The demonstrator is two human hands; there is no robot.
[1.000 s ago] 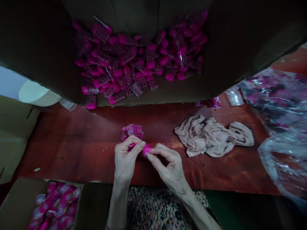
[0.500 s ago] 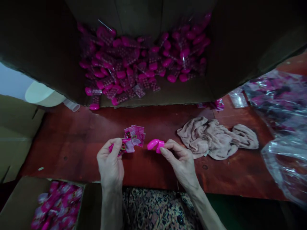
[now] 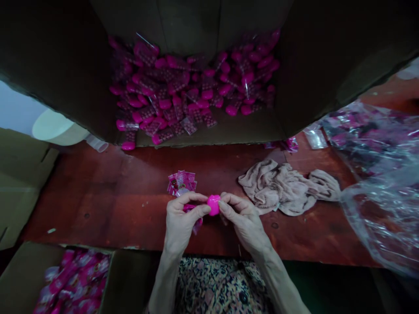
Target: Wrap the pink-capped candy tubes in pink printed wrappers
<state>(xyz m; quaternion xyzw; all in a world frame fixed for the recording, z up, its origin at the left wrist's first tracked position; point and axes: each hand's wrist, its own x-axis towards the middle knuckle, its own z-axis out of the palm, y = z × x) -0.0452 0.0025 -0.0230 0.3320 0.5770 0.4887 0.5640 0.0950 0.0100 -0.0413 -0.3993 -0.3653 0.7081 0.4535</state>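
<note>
From my end, the red tabletop [image 3: 108, 196] offers room left of the hands, between the carton's [image 3: 258, 133] front edge and its own near edge; a crumpled cloth [image 3: 288, 187] bounds the right. Centred over it, a pink plastic piece [image 3: 214, 205] turns its rounded side toward me; I can't tell its long axis. My left hand [image 3: 179, 221] and right hand [image 3: 245, 219], angled inward, pinch it from opposite sides; a pink packet [image 3: 197, 225] pokes out beneath the left.
</note>
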